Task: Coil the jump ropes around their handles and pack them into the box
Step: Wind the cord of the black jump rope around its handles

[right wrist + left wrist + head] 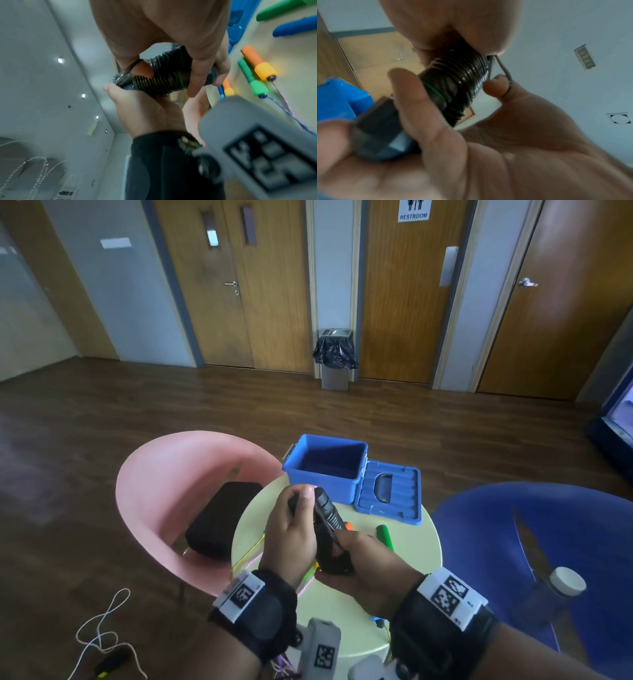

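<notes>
Black jump rope, cord coiled round its handles: held above worktop in left grip and right grip, both closed round it. Blue box, lid off: just beyond grips. Green handle: right of grips.

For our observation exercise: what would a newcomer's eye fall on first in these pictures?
First, both hands at the centre: the left hand and right hand grip black handles tightly wound with dark rope. Just behind them the open blue box stands on the pale round table, its lid lying flat on its right side.
</notes>
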{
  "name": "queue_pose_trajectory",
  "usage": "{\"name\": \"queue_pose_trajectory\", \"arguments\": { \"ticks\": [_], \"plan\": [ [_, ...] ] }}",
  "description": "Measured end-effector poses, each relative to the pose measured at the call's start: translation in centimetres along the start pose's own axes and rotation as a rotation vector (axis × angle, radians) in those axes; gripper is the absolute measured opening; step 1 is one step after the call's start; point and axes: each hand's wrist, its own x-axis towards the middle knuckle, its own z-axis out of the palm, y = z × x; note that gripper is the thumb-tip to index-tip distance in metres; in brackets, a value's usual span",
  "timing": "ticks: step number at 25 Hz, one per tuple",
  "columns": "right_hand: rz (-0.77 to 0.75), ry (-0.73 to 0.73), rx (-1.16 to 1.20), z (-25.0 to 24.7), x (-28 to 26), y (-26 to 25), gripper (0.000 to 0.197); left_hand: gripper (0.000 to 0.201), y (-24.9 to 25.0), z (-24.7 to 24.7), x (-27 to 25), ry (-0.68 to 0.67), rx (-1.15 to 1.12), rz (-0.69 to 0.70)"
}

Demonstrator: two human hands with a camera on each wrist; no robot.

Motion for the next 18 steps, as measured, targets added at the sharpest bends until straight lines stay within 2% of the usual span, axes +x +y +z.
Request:
{"name": "queue_pose_trajectory", "arguments": {
  "ticks": [3, 6, 8, 10, 12, 14, 16, 18],
  "plan": [
    [0.029, 0.04, -0.016, 0.5, 0.3, 1.1, 0.012, 0.056, -0.9, -0.6, 1.7, 0.029, 0.062, -0.089],
    [0.034, 0.029, 0.041, 0.6, 0.6, 1.6, 0.032, 0.062, -0.6, -0.8, 2.2, 0.029, 0.091, -0.037],
    [0.034, 0.011, 0.07, 0.6, 0.6, 1.4, 0.032, 0.063, -0.5, -0.7, 2.4, -0.026, 0.024, -0.072],
    [0.012, 0.013, 0.025, 0.4, 0.6, 0.9, 0.022, 0.051, -0.4, -0.6, 2.5, -0.017, -0.109, -0.152],
    [-0.028, 0.041, -0.001, 0.1, 0.8, 0.4, 0.006, 0.038, -0.1, -0.6, 2.4, -0.071, -0.261, -0.245],
    [-0.051, 0.053, 0.003, -0.3, 0.9, 0.1, 0.012, 0.022, 0.5, -0.5, 1.6, -0.174, -0.396, -0.308],
    [-0.044, 0.079, 0.041, -0.5, 1.1, 0.2, 0.017, 0.011, 0.6, -0.3, 1.2, -0.196, -0.421, -0.322],
    [0.035, 0.07, 0.063, -0.3, 0.8, 0.5, 0.012, 0.012, 0.2, -0.3, 1.5, -0.129, -0.373, -0.249]
  ]
}}
